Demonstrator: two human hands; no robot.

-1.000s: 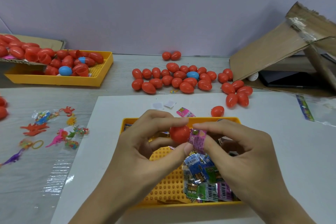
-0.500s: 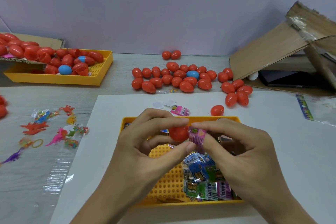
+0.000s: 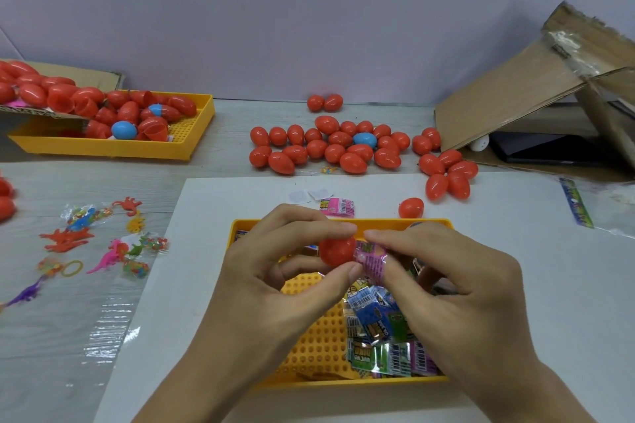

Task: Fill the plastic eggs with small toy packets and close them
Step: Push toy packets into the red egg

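Item: red egg half [image 3: 335, 251], held above the near yellow tray [image 3: 343, 224], toward its far rim. The left hand [image 3: 271, 271] pinches it between thumb and curled forefinger; the open mouth appears turned toward the right hand, presumably so a packet can go straight in.

Item: pink toy packet [image 3: 371, 259], touching the egg half on its right side. The right hand [image 3: 457, 288] pinches it with curled fingertips, apparently pressing it into the shell. How far in it sits cannot be told.

Item: loose toy packets [image 3: 381, 330], heaped in the tray's right part under the right hand, likely kept there for a short reach.

Item: closed red eggs [image 3: 330, 148], with 1 blue egg [image 3: 365, 139] among them, clustered on the desk [image 3: 220, 165] beyond the tray; judged finished stock set out of the way.

Item: 1 single red egg [image 3: 411, 207], just beyond the tray's far right corner.

Item: second yellow tray [image 3: 113, 148] of open egg halves, far left of the near tray; judged the supply.
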